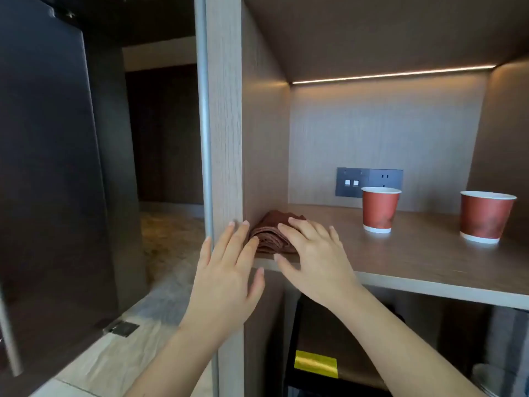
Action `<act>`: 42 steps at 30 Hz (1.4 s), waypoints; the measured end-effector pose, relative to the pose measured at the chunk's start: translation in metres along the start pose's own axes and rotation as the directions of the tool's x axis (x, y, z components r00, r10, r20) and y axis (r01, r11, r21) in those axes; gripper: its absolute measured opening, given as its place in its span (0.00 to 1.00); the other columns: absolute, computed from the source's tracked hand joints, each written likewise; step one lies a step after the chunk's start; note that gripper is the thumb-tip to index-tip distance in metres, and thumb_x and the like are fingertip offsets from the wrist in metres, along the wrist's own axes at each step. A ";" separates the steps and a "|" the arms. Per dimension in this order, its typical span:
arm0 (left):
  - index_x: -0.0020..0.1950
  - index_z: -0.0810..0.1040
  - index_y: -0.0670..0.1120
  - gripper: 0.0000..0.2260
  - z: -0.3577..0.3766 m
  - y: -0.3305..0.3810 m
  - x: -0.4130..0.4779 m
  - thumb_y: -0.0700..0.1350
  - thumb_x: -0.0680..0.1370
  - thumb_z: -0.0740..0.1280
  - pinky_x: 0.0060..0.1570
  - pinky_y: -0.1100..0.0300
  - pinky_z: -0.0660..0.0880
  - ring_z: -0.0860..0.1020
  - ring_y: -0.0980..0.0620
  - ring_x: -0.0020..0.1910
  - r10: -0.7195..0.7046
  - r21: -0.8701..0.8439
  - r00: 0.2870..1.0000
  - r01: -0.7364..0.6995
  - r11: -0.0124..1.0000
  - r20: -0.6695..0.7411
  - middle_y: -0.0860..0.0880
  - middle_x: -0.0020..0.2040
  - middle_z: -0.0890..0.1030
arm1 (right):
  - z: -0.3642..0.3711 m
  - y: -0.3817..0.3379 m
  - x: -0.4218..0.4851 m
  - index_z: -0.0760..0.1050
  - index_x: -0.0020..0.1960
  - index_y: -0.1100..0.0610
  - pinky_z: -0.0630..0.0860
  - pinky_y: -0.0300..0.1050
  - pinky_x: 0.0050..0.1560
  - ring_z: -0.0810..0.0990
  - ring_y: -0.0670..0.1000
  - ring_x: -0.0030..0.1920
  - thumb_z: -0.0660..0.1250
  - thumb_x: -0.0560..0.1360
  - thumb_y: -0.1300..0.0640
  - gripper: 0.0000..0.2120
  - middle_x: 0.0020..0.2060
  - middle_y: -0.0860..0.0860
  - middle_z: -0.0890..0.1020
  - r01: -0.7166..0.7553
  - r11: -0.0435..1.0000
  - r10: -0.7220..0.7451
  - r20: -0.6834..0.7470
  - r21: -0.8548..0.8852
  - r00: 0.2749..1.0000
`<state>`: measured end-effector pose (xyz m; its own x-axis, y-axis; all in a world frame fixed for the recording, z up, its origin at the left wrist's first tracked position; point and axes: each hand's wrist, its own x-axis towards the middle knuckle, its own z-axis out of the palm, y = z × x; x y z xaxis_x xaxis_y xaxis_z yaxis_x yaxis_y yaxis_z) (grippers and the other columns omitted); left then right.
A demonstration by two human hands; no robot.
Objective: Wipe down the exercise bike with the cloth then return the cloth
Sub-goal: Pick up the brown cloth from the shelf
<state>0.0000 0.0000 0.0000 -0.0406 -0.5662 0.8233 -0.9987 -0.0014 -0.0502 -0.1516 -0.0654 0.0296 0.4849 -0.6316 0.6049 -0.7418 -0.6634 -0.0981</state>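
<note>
Light: warm LED strip [392, 73] at the niche's top back edge, glowing down the back wall.
Left side: dim, dark door [48, 167] with faint sheen.
Below shelf [429, 253]: shadowed.
Edges: wide-angle bending.
Sharpness: slightly soft.

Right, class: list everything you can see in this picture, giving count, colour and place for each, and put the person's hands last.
cloth: 1, brown, folded, left end of shelf, against the side wall
cups: 2, red with white rims, upright on shelf, right of cloth
socket plate: 1, grey, back wall behind the nearer cup
light strip: 1, warm white, top of back wall
shelf: 1, wood, middle of cabinet
door: 1, dark, open at left
left hand: 1, open, beside cloth
right hand: 1, open, resting on cloth
</note>
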 end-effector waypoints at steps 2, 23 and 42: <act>0.60 0.77 0.43 0.19 0.002 0.001 0.002 0.46 0.70 0.71 0.63 0.41 0.54 0.67 0.44 0.67 0.014 -0.023 1.000 -0.014 1.000 -0.024 0.43 0.66 0.73 | 0.001 0.001 0.009 0.59 0.71 0.46 0.49 0.59 0.71 0.58 0.51 0.72 0.57 0.75 0.43 0.25 0.72 0.47 0.63 0.053 0.998 -0.053 -0.015 -0.027 0.998; 0.62 0.75 0.42 0.20 0.010 0.040 0.006 0.49 0.75 0.57 0.64 0.40 0.47 0.65 0.40 0.68 0.042 -0.119 0.999 -0.041 0.992 0.003 0.39 0.66 0.72 | -0.038 0.076 -0.028 0.69 0.63 0.44 0.68 0.38 0.60 0.69 0.39 0.64 0.63 0.74 0.46 0.18 0.63 0.40 0.73 0.231 0.955 -0.247 0.069 0.188 0.966; 0.62 0.75 0.39 0.23 0.035 0.036 0.032 0.51 0.76 0.52 0.65 0.44 0.54 0.67 0.39 0.67 0.026 -0.194 0.997 -0.012 0.981 0.071 0.37 0.65 0.73 | -0.055 0.071 0.032 0.60 0.69 0.39 0.61 0.37 0.65 0.63 0.39 0.66 0.60 0.74 0.39 0.25 0.69 0.41 0.65 -0.003 0.973 -0.093 0.400 0.232 0.912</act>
<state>-0.0363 -0.0472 0.0041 -0.0645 -0.6228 0.7797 -0.9850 0.1652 0.0504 -0.2142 -0.1100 0.0856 0.6964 -0.6748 0.2444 -0.6156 -0.7367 -0.2799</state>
